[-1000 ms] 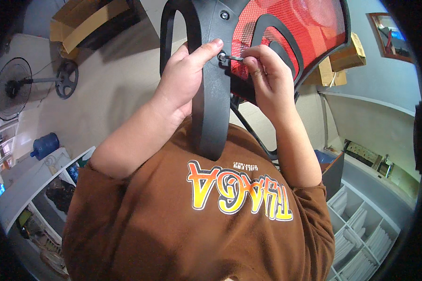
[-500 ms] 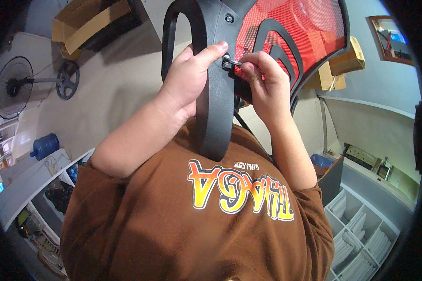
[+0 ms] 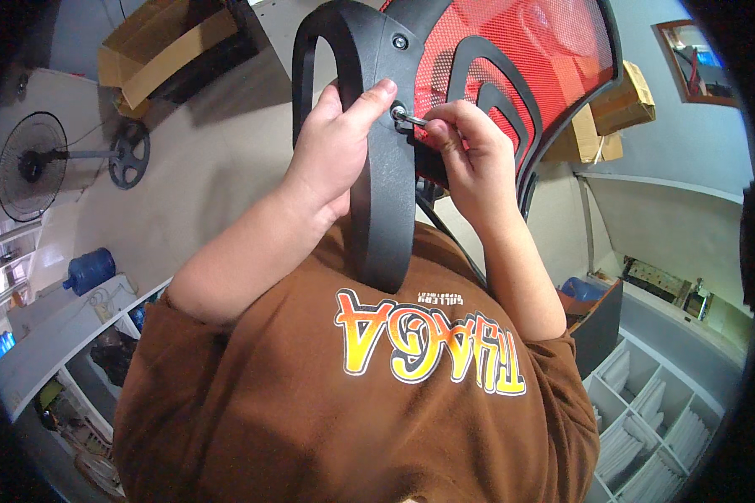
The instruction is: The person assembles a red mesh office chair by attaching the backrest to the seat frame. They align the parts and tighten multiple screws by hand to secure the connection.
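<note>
Red mesh backrest (image 3: 554, 50); pale floor (image 3: 214, 147); black fan (image 3: 32, 166) left, cardboard cartons (image 3: 625, 101) right.

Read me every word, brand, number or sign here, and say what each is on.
Brown shirt: large red-to-yellow lettering; legible, but I don't copy out wording.
Same shirt: small white lettering; likewise not copied.
Black armrest, red mesh backrest: no lettering visible.
Metal tool: too small to tell.
</note>
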### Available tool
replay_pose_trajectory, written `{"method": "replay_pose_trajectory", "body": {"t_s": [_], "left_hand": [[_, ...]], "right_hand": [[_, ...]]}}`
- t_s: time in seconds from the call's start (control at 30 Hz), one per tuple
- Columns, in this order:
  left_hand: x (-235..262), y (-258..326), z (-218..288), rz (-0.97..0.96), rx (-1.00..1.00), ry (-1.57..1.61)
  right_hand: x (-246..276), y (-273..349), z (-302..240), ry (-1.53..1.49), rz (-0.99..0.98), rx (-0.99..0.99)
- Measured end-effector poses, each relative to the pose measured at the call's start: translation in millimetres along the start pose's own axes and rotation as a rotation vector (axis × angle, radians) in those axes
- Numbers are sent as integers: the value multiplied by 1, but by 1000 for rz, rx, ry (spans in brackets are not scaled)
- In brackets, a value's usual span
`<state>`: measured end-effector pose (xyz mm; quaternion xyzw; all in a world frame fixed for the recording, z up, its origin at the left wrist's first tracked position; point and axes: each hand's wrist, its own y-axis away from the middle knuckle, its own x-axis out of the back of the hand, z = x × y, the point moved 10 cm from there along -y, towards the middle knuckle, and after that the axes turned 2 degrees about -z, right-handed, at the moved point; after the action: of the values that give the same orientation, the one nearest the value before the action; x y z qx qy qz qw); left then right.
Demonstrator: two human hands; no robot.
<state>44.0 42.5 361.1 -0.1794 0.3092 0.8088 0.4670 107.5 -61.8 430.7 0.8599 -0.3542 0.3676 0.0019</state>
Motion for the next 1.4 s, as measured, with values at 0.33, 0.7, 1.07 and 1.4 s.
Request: {"method": "replay_pose_trajectory", "body": {"t_s": [0.33, 0.7, 1.07, 1.4], "left_hand": [[-8, 3, 6, -65, -28, -50], [-15, 9, 3, -37, -30, -72], [-34, 5, -13, -62, -77, -126], [-53, 3, -11, -364, -188, -237]], "right_hand": [[3, -3, -1, 72, -6, -15], [-10, 52, 29, -827, -56, -888], [-13, 79, 17, -1082, 107, -1312], [-11, 80, 18, -1045, 301, -1440]]}}
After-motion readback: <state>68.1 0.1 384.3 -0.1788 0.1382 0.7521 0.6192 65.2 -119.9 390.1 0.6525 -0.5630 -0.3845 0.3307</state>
